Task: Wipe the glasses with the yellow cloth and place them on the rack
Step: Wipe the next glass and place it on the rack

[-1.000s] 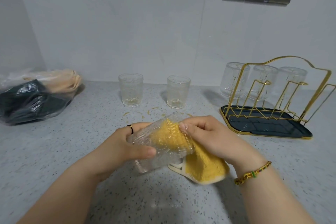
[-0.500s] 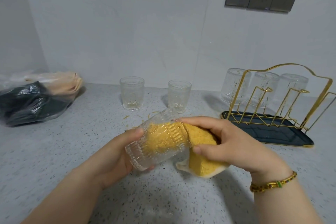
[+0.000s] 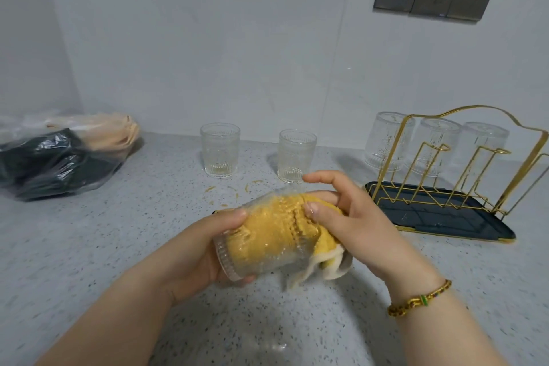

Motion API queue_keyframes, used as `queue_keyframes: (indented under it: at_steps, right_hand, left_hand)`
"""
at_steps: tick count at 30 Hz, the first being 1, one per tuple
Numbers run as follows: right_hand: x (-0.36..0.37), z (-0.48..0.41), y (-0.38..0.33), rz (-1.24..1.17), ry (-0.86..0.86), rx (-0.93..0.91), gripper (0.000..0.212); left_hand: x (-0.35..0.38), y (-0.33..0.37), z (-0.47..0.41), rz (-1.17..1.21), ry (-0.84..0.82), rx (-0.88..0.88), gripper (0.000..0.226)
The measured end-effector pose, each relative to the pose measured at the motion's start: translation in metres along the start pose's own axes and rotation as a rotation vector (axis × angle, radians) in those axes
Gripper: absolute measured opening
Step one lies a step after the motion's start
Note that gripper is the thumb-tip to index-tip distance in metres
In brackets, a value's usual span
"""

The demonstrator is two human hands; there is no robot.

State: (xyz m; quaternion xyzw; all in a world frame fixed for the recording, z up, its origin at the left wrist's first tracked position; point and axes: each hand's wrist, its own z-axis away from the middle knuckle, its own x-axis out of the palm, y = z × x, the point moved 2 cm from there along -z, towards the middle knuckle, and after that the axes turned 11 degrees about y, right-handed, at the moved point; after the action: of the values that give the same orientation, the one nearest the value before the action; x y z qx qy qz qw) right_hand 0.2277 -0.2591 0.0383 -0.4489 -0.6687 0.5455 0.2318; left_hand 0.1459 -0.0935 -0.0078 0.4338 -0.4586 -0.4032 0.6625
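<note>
Altogether six glasses: one [image 3: 264,242] in left hand [image 3: 205,249], cloth-stuffed by gripping right hand [image 3: 353,226], two upright [image 3: 220,153], three racked [image 3: 389,140]

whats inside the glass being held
The yellow cloth is stuffed inside the glass, filling most of it, with its pale end hanging out of the mouth by the right hand. The left hand covers part of the base.
</note>
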Motion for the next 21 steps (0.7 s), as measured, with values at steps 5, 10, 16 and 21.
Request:
queue_keyframes:
  at_steps: [5,10,16,21]
  right_hand:
    - [0.008,0.009,-0.005,0.2,-0.22,-0.033,0.081]
    - [0.019,0.003,0.008,0.181,-0.068,-0.037,0.091]
    - [0.022,0.003,0.01,-0.046,0.039,0.079,0.084]
    - [0.029,0.008,0.007,0.096,0.009,-0.055,0.088]
  left_hand:
    - [0.001,0.003,0.001,0.019,0.053,-0.022,0.042]
    - [0.008,0.002,0.003,-0.115,0.133,0.021,0.064]
    - [0.002,0.014,0.006,-0.288,0.233,0.392,0.082]
    - [0.0,0.009,0.003,-0.01,0.218,0.209,0.048]
